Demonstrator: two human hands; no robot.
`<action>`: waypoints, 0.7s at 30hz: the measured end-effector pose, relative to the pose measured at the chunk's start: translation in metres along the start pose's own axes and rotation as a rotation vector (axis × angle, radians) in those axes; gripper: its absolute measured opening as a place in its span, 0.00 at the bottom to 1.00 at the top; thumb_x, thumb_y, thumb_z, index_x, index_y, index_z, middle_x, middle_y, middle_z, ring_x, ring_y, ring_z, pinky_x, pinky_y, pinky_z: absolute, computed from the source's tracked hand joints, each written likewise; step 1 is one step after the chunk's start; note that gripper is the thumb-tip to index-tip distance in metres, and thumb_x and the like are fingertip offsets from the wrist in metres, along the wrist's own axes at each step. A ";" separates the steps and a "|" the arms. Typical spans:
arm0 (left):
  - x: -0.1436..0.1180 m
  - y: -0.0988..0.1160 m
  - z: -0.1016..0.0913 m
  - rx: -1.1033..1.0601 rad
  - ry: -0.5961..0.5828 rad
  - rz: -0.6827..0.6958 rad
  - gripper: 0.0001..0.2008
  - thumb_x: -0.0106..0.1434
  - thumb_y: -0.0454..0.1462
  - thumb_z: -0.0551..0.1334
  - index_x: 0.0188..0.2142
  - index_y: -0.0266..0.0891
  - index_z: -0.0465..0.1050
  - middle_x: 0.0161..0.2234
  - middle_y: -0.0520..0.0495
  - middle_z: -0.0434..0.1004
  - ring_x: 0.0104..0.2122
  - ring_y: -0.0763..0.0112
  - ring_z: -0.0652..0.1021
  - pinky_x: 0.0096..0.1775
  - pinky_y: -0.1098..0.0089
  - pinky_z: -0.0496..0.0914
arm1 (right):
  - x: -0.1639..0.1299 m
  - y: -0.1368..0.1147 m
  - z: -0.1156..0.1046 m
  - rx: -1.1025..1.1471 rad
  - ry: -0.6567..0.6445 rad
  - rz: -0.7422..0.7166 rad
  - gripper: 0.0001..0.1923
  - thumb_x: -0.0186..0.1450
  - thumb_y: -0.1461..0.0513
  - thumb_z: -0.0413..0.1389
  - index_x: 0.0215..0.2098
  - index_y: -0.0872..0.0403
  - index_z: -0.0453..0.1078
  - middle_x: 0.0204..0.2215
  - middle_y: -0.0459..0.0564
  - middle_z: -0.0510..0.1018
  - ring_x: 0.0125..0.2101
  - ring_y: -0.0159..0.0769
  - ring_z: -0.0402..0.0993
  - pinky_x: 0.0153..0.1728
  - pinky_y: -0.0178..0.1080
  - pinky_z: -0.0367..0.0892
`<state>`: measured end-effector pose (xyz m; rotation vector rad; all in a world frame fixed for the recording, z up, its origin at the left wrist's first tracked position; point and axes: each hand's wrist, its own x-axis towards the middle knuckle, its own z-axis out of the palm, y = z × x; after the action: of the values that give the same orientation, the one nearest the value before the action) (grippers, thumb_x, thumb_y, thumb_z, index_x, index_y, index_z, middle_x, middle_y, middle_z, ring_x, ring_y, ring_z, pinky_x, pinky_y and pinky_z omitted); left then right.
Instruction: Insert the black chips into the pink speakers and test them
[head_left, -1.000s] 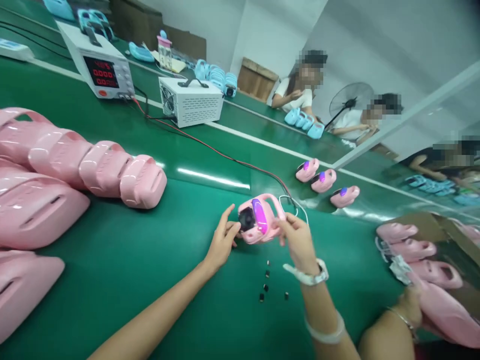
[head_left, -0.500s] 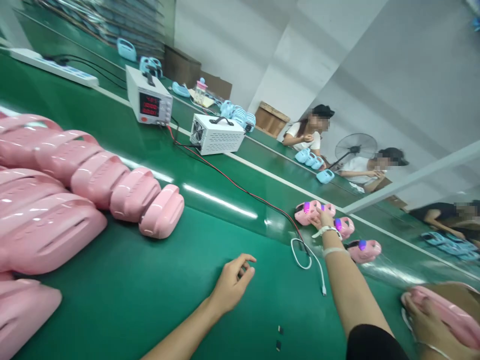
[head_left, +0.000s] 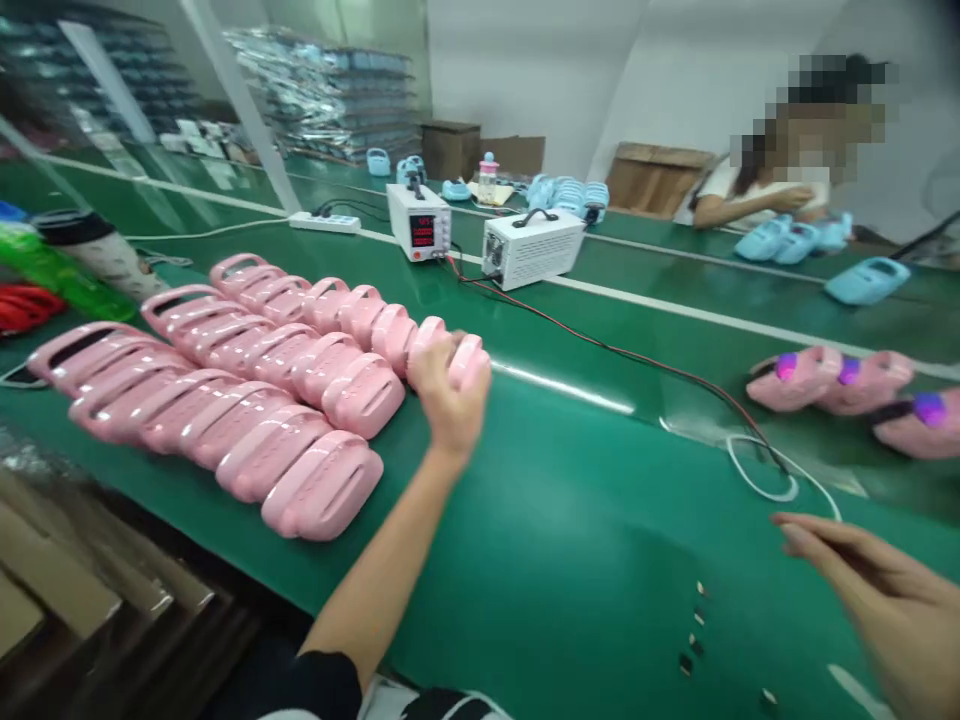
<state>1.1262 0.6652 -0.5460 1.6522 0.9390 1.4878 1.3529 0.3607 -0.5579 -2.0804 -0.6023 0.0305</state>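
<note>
My left hand [head_left: 450, 405] reaches to the near end of the back row and is closed on a pink plastic housing with a loop handle [head_left: 472, 362]. Its fingertips are hidden behind the housing. More pink housings [head_left: 322, 490] stand in several tight rows left of that hand. At the right edge, my right hand [head_left: 870, 590] is held over the table with fingers stretched out and thumb apart, nothing visible in it. Beyond it stand pink units with purple lights [head_left: 795, 380]. A white cable [head_left: 757, 490] lies looped between them and the hand.
A power supply with red digits [head_left: 420, 225] and a white vented box [head_left: 536, 245] stand at the back, a red-black wire [head_left: 600, 343] running from them. Small dark pieces [head_left: 686, 664] lie in front. A co-worker [head_left: 802, 170] sits across, near blue housings [head_left: 866, 280]. Bottles [head_left: 97, 250] stand left.
The view has swung left and levelled. My left hand went from hovering over the table to gripping a housing at the row's end. My right hand has left the lit units.
</note>
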 end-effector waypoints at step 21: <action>-0.026 0.054 0.015 -0.218 -0.676 -0.272 0.32 0.36 0.30 0.74 0.43 0.40 0.67 0.26 0.53 0.74 0.22 0.74 0.75 0.21 0.77 0.71 | -0.132 0.070 -0.020 -0.341 0.146 -0.030 0.23 0.61 0.40 0.54 0.32 0.46 0.81 0.41 0.55 0.78 0.47 0.51 0.66 0.50 0.58 0.61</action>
<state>1.1425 0.6156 -0.5130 1.6213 0.5667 0.7319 1.2707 0.2579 -0.6308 -2.3756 -0.5795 -0.2551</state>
